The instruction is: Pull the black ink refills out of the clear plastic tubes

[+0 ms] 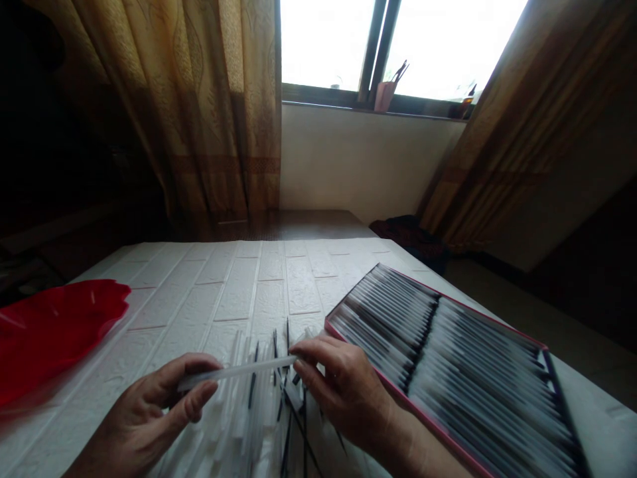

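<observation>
A long, thin, whitish see-through plastic tube spans the gap between my two hands, slightly tilted, its right end higher. My left hand grips its left end between thumb and fingers. At the other end, the fingertips of my right hand pinch it; whether they also hold something small is hidden. Below lies a loose pile of similar clear tubes and several thin black sticks, partly covered by my right hand. Close to my right forearm is a shallow red-edged box filled with rows of slim, dark-and-clear pieces, blurred.
A red scalloped dish sits at the left of the table, which has a white brick-patterned cover. Behind stand a brown surface, curtains and a window. A pink cup is on the sill.
</observation>
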`<action>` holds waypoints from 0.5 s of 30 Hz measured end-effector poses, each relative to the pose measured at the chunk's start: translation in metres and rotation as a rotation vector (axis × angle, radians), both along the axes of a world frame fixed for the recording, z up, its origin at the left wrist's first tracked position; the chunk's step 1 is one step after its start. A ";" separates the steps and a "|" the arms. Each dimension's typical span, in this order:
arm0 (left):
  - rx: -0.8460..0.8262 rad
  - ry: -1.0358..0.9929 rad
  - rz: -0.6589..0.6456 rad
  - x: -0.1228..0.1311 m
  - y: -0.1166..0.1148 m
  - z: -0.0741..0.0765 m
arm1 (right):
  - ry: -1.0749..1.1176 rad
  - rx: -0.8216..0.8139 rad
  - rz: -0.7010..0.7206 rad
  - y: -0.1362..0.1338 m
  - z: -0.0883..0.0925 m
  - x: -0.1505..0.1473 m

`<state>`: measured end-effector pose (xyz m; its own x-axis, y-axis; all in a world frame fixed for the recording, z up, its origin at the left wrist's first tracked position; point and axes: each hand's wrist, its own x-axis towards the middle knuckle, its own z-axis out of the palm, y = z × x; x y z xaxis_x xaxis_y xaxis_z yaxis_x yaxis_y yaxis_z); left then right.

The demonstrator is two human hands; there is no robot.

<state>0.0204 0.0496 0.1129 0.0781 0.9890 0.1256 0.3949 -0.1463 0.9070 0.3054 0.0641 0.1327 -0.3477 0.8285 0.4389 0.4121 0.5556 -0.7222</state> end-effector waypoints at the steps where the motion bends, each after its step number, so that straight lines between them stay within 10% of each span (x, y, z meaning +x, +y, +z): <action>1: -0.053 -0.068 0.010 0.002 -0.002 0.004 | -0.010 -0.004 0.016 -0.001 0.000 -0.001; 15: -0.131 -0.380 0.215 0.023 -0.022 0.013 | -0.160 0.344 0.269 -0.013 -0.027 -0.030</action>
<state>0.0436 0.0276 0.1257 -0.1585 0.9871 -0.0214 0.0390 0.0280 0.9988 0.2754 0.0511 0.1059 -0.6160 0.5150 0.5961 0.3114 0.8543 -0.4162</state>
